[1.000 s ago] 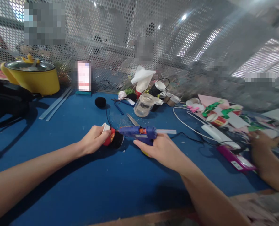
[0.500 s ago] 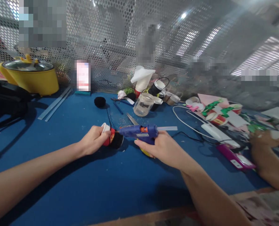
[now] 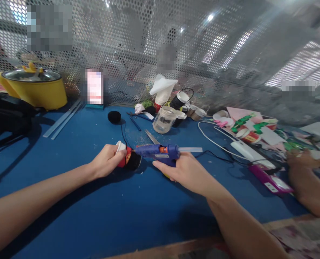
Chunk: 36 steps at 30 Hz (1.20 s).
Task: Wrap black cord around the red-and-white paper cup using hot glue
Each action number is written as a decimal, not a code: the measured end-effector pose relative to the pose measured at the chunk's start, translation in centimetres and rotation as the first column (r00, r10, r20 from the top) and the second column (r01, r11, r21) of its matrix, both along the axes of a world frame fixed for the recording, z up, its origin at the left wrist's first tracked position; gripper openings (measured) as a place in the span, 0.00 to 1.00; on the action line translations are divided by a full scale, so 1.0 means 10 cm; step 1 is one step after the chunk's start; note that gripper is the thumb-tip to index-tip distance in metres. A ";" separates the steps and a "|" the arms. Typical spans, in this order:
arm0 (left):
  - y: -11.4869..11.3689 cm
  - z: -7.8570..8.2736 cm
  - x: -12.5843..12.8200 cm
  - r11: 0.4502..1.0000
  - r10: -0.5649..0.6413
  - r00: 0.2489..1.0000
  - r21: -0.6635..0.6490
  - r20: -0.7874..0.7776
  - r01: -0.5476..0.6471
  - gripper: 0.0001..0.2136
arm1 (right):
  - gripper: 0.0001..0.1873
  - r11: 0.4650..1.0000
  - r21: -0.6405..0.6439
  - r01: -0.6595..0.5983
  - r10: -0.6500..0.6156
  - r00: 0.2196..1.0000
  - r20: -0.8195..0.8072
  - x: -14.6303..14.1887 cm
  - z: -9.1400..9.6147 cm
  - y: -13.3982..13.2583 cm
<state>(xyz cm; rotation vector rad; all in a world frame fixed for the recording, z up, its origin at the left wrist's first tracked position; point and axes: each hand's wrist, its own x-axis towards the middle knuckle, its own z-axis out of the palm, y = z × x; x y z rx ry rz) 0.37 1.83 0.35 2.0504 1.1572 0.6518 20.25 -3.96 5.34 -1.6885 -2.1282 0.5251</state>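
Note:
My left hand [image 3: 109, 159] is closed around the white-rimmed end of a paper cup [image 3: 121, 146] tipped on its side. The cup's middle shows red, and black yarn [image 3: 133, 160] is wound around its other end. A strand runs from the cup up to a black yarn ball [image 3: 114, 117]. In my right hand [image 3: 186, 169] is a blue hot glue gun [image 3: 160, 151], its nozzle close to the cup's wrapped side; whether it touches I cannot tell. A clear glue stick [image 3: 190, 149] juts from the gun's back. Scissors [image 3: 151, 136] lie partly hidden behind the gun.
A clear plastic jar [image 3: 164, 120], paper cups [image 3: 163, 94] and pliers [image 3: 135, 120] stand or lie at the back. At left are glue sticks [image 3: 61, 120], a phone [image 3: 95, 86] and a yellow pot [image 3: 37, 90]. A white power strip [image 3: 250, 154] and another person's hand [image 3: 302, 159] are at right.
The glue gun and my right hand have shifted very slightly left. My left hand keeps its hold on the cup, almost still.

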 end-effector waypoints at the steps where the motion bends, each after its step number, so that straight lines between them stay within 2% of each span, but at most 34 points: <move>1: 0.00 0.00 0.00 1.000 0.003 1.000 -0.007 0.001 -0.003 0.14 | 0.14 1.000 0.007 0.001 -0.002 1.000 0.010 0.00 0.00 -0.01; 8: 0.01 0.00 0.01 0.999 0.026 1.000 -0.047 0.014 -0.025 0.15 | 0.10 0.997 0.063 -0.038 0.034 0.998 0.050 -0.01 0.00 -0.04; 15: 0.00 0.00 0.02 0.993 0.054 0.998 -0.108 0.034 -0.050 0.14 | 0.10 0.999 0.029 -0.025 0.023 0.997 0.069 -0.01 -0.02 -0.07; 20: 0.01 0.00 0.01 0.989 0.059 0.997 -0.136 0.052 -0.051 0.14 | 0.09 0.997 0.037 -0.069 0.068 0.997 0.030 -0.02 -0.02 -0.09; 29: 0.00 0.03 0.03 0.989 0.081 0.997 -0.128 0.017 -0.078 0.14 | 0.11 0.997 0.079 -0.024 0.015 0.995 0.103 -0.02 -0.03 -0.03; 36: 0.01 0.01 0.04 0.979 0.136 0.990 -0.160 0.033 -0.129 0.14 | 0.09 0.982 0.149 -0.115 0.098 0.989 0.115 -0.02 -0.09 -0.08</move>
